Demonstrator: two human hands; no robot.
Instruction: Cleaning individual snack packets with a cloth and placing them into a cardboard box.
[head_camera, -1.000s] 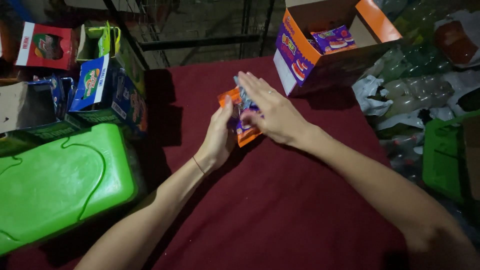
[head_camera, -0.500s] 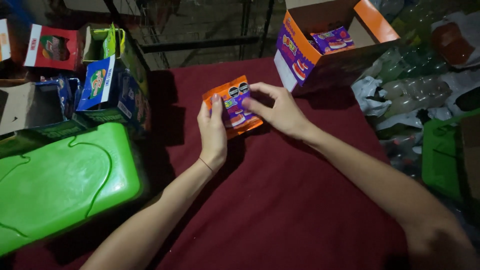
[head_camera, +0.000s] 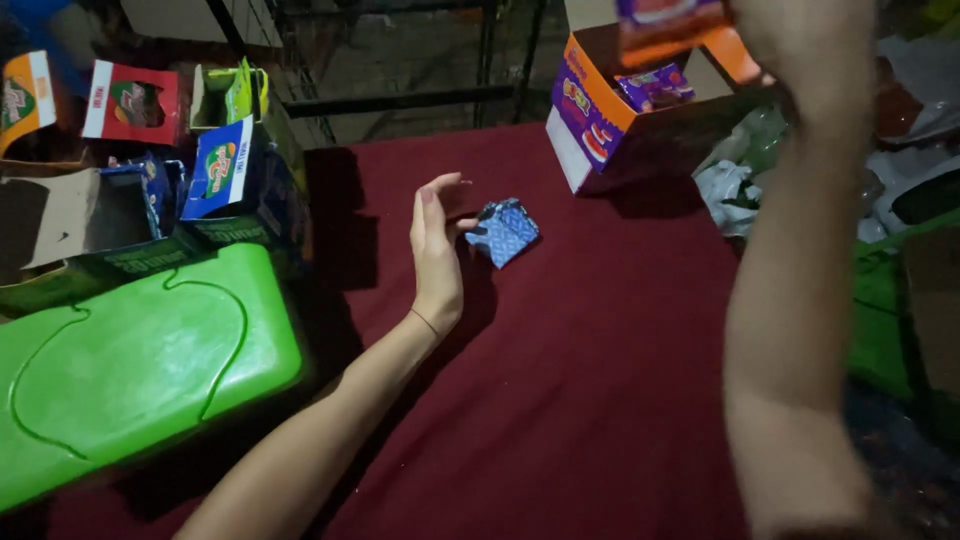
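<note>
My left hand (head_camera: 438, 240) is open, set on edge on the maroon cloth (head_camera: 600, 390) with its fingers apart. A small blue patterned packet (head_camera: 505, 232) lies just right of its fingertips, touching or nearly touching them. My right hand (head_camera: 800, 40) is raised at the top right, blurred, and grips an orange and purple packet (head_camera: 665, 22) at the frame's top edge. Just below that packet stands an open orange and purple carton (head_camera: 590, 110) with a similar packet (head_camera: 655, 85) inside.
A green plastic lid (head_camera: 140, 360) fills the lower left. Several open cartons (head_camera: 225, 175) and a red box (head_camera: 135, 105) crowd the back left. Crumpled clear plastic (head_camera: 735, 190) and green material (head_camera: 885, 300) lie at the right. A dark metal frame (head_camera: 420, 100) runs behind.
My right hand has lifted the orange and purple packet up over the carton. My left hand has let go and opened. A blue packet now lies on the cloth.
</note>
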